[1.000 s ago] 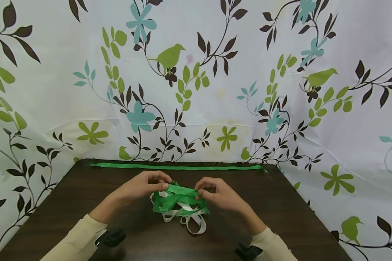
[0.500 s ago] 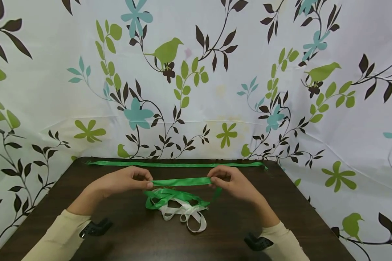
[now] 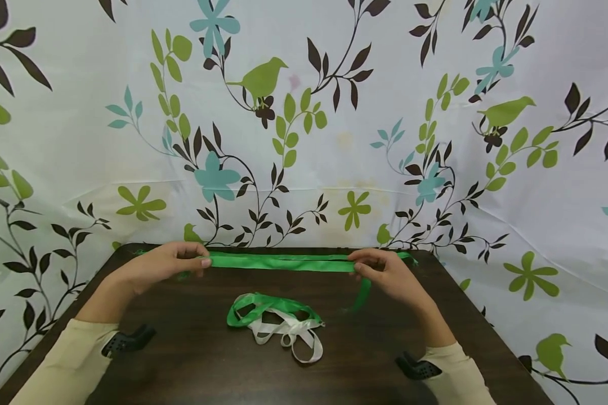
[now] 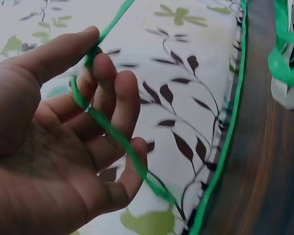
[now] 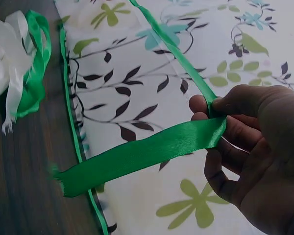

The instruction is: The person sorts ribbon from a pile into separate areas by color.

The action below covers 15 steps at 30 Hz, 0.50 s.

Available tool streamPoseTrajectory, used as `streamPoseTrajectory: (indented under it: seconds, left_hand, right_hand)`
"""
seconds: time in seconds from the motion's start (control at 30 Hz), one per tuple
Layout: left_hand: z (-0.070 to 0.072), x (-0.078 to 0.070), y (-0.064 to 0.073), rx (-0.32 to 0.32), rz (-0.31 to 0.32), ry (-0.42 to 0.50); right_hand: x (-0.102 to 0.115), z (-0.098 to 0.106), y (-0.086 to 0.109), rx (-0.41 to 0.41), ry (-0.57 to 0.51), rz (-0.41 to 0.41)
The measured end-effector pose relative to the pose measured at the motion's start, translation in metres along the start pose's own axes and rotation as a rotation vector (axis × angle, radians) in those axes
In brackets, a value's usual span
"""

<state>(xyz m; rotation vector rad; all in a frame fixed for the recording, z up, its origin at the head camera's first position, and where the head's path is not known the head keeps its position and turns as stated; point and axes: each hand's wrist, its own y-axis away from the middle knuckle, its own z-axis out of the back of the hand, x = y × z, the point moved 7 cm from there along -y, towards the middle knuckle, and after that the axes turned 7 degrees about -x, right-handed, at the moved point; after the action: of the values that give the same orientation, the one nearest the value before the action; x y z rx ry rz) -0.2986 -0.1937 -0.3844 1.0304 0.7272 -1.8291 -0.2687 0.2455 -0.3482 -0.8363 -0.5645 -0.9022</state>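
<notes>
A green ribbon point(image 3: 284, 262) is stretched level between both hands above the far part of the table. Near one end, the left hand point(image 3: 169, 262) pinches it between thumb and forefinger; a thin tail trails across that palm in the left wrist view. On the other side the right hand point(image 3: 385, 271) pinches the ribbon, and a loose frayed end point(image 5: 137, 155) hangs past its fingers. Below the hands lies a tangled pile of green ribbon point(image 3: 271, 304) and white ribbon point(image 3: 296, 332), touched by neither hand.
Another green ribbon point(image 5: 68, 93) lies straight along the back edge of the dark wooden table point(image 3: 263, 382), mostly behind the held one in the head view. A patterned cloth point(image 3: 304, 219) with leaves and birds hangs behind the table and at its sides.
Both hands have moved apart and away from the pile, drawing one green ribbon out of it and pulling it straight. The remaining green and white ribbons stay on the table.
</notes>
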Motion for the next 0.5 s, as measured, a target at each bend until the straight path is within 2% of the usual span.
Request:
streamPoseTrajectory:
  seconds: [0.13,0.33,0.5]
  left_hand:
    - [0.012,0.02,-0.004,-0.042,0.006,0.016]
    - [0.026,0.056,-0.009,-0.132,0.07,0.054]
    - [0.039,0.073,-0.009,-0.189,0.082,0.133]
  right_hand:
    - [-0.013,0.006,-0.002,-0.02,0.053,-0.037]
    - [-0.036,0.018,0.002,-0.049,0.102,-0.119]
    - [-0.051,0.032,0.003,-0.096,0.133,-0.149]
